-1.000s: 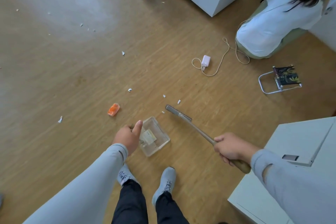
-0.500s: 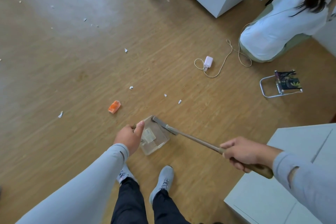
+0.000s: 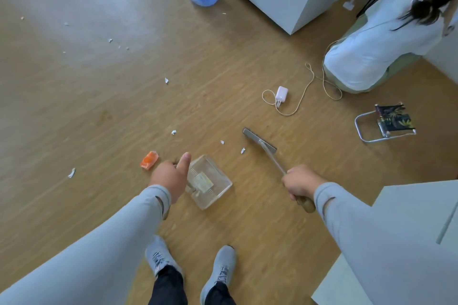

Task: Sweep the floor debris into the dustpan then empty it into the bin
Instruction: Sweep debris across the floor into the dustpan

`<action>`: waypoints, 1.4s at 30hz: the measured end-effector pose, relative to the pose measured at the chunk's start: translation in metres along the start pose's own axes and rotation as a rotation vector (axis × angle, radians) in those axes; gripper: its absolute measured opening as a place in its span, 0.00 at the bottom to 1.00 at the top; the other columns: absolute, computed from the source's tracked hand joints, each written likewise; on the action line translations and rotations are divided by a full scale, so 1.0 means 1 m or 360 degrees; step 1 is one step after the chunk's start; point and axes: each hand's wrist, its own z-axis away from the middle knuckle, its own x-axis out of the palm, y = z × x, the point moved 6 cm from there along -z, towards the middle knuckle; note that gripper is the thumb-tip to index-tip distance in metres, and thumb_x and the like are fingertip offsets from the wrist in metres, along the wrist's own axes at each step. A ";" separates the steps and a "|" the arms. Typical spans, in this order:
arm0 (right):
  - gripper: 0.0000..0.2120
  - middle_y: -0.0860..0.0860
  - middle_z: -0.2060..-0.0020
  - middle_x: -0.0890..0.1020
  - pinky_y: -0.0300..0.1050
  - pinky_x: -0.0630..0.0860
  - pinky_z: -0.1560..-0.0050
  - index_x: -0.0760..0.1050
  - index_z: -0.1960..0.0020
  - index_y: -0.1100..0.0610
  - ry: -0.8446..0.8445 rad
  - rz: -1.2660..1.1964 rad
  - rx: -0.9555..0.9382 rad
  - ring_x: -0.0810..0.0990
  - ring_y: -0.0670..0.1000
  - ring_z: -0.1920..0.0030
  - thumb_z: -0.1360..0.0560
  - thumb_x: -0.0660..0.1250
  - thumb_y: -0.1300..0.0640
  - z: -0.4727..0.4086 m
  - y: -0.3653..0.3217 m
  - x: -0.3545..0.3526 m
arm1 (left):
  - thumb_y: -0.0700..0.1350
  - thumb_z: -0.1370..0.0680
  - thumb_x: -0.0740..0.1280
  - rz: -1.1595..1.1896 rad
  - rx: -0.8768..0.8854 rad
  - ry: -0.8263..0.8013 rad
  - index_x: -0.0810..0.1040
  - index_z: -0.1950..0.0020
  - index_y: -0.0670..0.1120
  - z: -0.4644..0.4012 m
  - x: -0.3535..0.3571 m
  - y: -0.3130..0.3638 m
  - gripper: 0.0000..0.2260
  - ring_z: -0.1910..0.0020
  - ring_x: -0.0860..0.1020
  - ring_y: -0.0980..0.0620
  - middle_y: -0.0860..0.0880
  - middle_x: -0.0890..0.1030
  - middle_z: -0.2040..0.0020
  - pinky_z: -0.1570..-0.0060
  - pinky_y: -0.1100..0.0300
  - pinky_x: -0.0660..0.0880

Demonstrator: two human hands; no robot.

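Wooden floor [image 3: 99, 111] fills the head view, with paper scraps [image 3: 173, 132] scattered across it and an orange wrapper [image 3: 149, 160] just left of the left hand [image 3: 171, 177]. That hand grips the handle of the clear dustpan [image 3: 210, 182], thumb raised straight, the pan resting on the floor ahead of the grey shoes [image 3: 218, 272]. The right hand [image 3: 298, 184] is clenched round the wooden handle of the broom [image 3: 259, 140]. Half a second ago the broom's head sat at the dustpan's mouth; now it lies well out to the right, beyond two scraps [image 3: 243, 150]. A charger [image 3: 282, 93] and a folding stool [image 3: 386, 122] lie further off.
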 end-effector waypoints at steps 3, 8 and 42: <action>0.10 0.54 0.69 0.78 0.37 0.72 0.76 0.74 0.62 0.60 -0.0037 0.0091 -0.0003 0.75 0.50 0.74 0.22 0.61 0.65 -0.004 -0.003 0.021 | 0.68 0.18 0.54 -0.0057 -0.0017 0.0010 0.73 0.46 0.44 -0.012 0.002 0.013 0.27 0.62 0.79 0.40 0.39 0.84 0.54 0.54 0.46 0.82; 0.14 0.59 0.61 0.80 0.44 0.76 0.68 0.78 0.38 0.67 -0.0315 0.0036 -0.0054 0.77 0.54 0.68 0.22 0.63 0.65 0.033 0.023 0.046 | 0.69 0.19 0.54 -0.0045 -0.0032 0.0022 0.73 0.55 0.44 -0.013 0.003 0.022 0.29 0.62 0.79 0.40 0.39 0.84 0.55 0.48 0.41 0.83; 0.24 0.57 0.74 0.75 0.39 0.67 0.80 0.69 0.25 0.58 -0.0283 -0.0248 -0.0193 0.70 0.50 0.80 0.21 0.66 0.65 0.038 0.014 -0.047 | 0.66 0.18 0.56 -0.0006 0.0048 0.0083 0.74 0.44 0.40 -0.015 -0.001 0.018 0.29 0.64 0.76 0.42 0.51 0.73 0.57 0.58 0.48 0.78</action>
